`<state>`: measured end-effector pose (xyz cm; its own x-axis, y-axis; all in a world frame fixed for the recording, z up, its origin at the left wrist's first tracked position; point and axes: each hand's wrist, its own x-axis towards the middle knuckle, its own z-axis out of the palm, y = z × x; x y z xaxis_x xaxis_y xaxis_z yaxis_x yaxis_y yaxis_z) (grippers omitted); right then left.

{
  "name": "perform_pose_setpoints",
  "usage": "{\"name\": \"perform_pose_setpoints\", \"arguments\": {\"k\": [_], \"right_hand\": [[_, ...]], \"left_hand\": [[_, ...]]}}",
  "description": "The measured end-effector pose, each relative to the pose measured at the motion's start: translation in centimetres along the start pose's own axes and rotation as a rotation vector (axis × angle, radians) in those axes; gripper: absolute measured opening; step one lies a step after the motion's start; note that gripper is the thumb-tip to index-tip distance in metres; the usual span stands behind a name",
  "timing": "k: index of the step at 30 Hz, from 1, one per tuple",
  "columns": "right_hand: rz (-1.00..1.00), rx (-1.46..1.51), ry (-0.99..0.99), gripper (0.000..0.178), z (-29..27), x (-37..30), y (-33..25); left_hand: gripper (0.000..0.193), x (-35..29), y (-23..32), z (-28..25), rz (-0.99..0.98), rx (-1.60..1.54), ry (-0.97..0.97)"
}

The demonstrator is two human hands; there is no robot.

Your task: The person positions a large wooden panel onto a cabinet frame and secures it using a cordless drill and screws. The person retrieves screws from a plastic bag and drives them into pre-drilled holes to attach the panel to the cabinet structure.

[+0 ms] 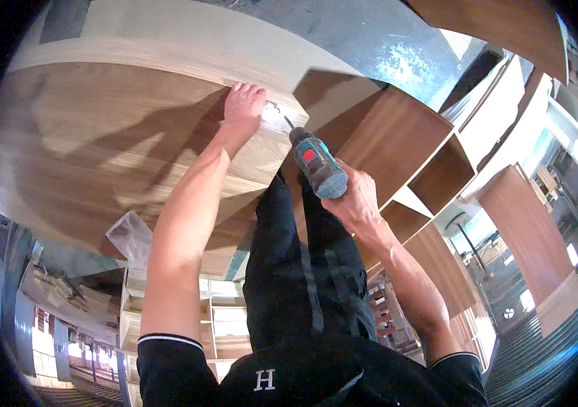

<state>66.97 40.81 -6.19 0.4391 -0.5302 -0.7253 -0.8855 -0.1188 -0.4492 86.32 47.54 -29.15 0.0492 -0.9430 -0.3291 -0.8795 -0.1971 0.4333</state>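
A cordless drill (319,166), teal and dark grey with a red patch, is gripped in my right hand (358,202). Its thin bit points up and left, and the tip is close to a small bright metal piece (273,110) near the corner of a large wood-grain panel (99,136). Glare hides that piece's shape, and I cannot tell whether the bit touches anything. My left hand (243,107) is closed at the panel's pale edge, just left of the metal piece, with its fingers bent over the edge. Whatever lies under those fingers is hidden.
An open wooden cabinet (397,142) with compartments stands right of the panel. A clear plastic bag (130,237) hangs by the panel's lower edge, near my left forearm. Pale shelving (231,322) is below, and a loose brown board (530,230) leans at far right.
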Motion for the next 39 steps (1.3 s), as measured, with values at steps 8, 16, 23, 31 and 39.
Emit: {"name": "perform_pose_setpoints", "arguments": {"k": [8,16,23,31,39], "right_hand": [[-0.046,-0.096,0.008,0.04,0.5,1.5,0.9],[-0.127,-0.172,-0.04,0.037,0.3,2.7,1.2],[-0.166,-0.149,-0.076,0.038,-0.4,2.9,1.7],[-0.128,-0.153,-0.093,0.038,-0.6,3.3,0.9],[-0.126,-0.598,-0.213,0.028,-0.4,4.4,-4.9]], "left_hand": [[0.011,-0.2,-0.1,0.3,0.036,-0.017,0.153],[0.012,-1.0,-0.5,0.8,0.056,-0.114,0.238],[0.031,-2.6,0.4,0.3,0.154,-0.001,0.193],[0.023,-2.8,2.1,2.2,0.055,-0.146,0.244],[0.021,-2.7,1.7,3.5,0.122,-0.137,0.357]]}}
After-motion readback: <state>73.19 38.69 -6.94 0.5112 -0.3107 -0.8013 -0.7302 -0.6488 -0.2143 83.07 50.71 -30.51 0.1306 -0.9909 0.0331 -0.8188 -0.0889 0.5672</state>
